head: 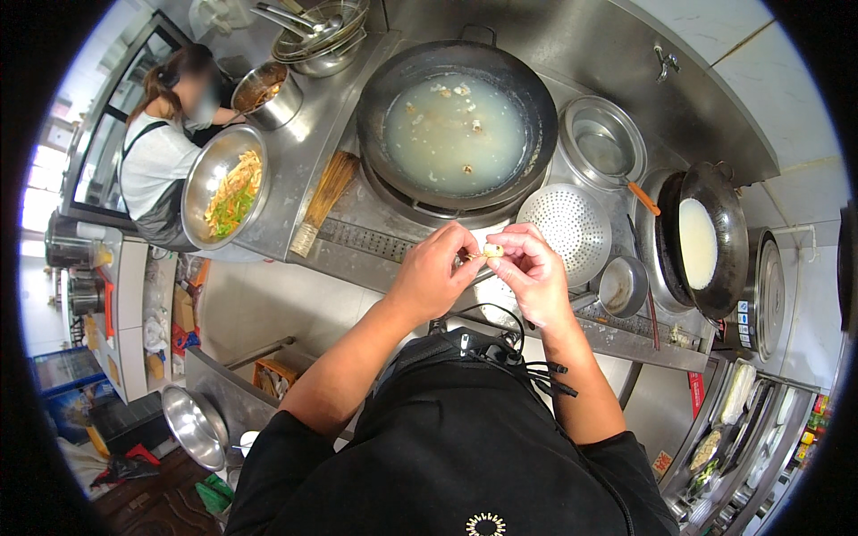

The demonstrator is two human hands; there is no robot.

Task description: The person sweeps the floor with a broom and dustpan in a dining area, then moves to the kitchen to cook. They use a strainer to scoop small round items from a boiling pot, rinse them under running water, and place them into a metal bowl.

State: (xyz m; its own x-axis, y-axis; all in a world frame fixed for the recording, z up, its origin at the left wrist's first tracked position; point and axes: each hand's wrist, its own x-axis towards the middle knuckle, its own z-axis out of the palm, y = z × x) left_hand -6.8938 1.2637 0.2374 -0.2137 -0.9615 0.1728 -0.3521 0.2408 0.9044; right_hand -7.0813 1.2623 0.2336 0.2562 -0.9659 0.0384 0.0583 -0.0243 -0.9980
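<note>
My right hand (536,276) holds a small, pale yellow piece of food (494,250) between thumb and fingers. My left hand (432,271) meets it from the other side, its thumb and forefinger pinching a thin brownish end of the same piece. What food it is, I cannot tell. Both hands are raised over the front edge of the stove, just short of a large black wok (375,114). Cloudy whitish liquid (442,144) fills much of that wok, with several brown-and-white bits floating in it. A perforated metal skimmer (570,231) lies right beyond my right hand.
A bamboo wok brush (327,201) lies left of the wok. To the right are a metal basin (600,144), a ladle (622,287) and a tilted second wok (727,234) with white liquid. At left, a person (164,154) works beside a bowl of shredded food (194,201) and a pot (285,104).
</note>
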